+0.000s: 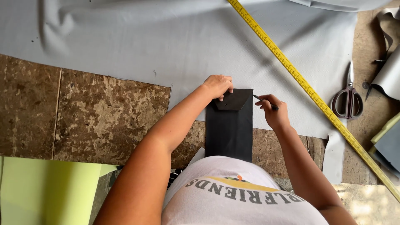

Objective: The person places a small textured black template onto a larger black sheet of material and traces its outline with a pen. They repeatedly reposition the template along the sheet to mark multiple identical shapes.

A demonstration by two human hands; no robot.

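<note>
A long black rectangular template (229,129) lies on the near edge of a sheet of grey fabric (175,41), with a smaller black pointed piece on its top end. My left hand (217,85) presses down on the top left corner of the black template. My right hand (273,110) holds a thin dark pen or marker (263,101), its tip touching the fabric right beside the template's upper right edge.
A yellow measuring stick (308,89) runs diagonally across the fabric on the right. Scissors with dark red handles (348,98) lie beyond it. Grey material scraps sit at the far right. A pale green sheet (46,189) lies at lower left on the worn brown worktable (87,116).
</note>
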